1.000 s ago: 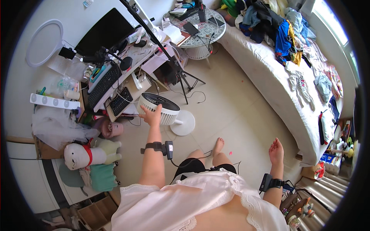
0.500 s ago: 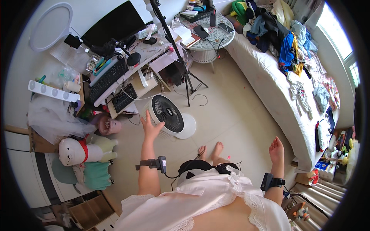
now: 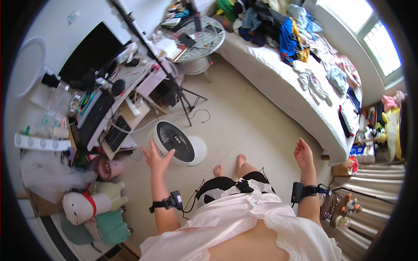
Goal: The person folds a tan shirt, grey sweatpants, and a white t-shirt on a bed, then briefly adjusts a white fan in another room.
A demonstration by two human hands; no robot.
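My left hand [image 3: 157, 160] is raised with its fingers spread, and it holds nothing. It overlaps the lower left rim of a white fan [image 3: 175, 141] with a black round grille; whether it touches the fan I cannot tell. The fan stands tilted on a round white base on the floor. Out to the right, my right hand [image 3: 303, 154] hangs over the floor near the bed, its fingers loosely curled in, with nothing visible in them. Each forearm wears a black strapped device [image 3: 167, 202].
On the left is a cluttered desk with a monitor [image 3: 91, 52] and keyboards. A black tripod [image 3: 184, 102] stands behind the fan. At the far right lies a bed [image 3: 265, 65] heaped with clothes. Plush toys [image 3: 78, 208] are at lower left, and a round table [image 3: 191, 48] stands at the back.
The view has turned toward the right, so the desk, the fan and the bed sit further left. My left hand stays spread by the fan; my right hand remains curled.
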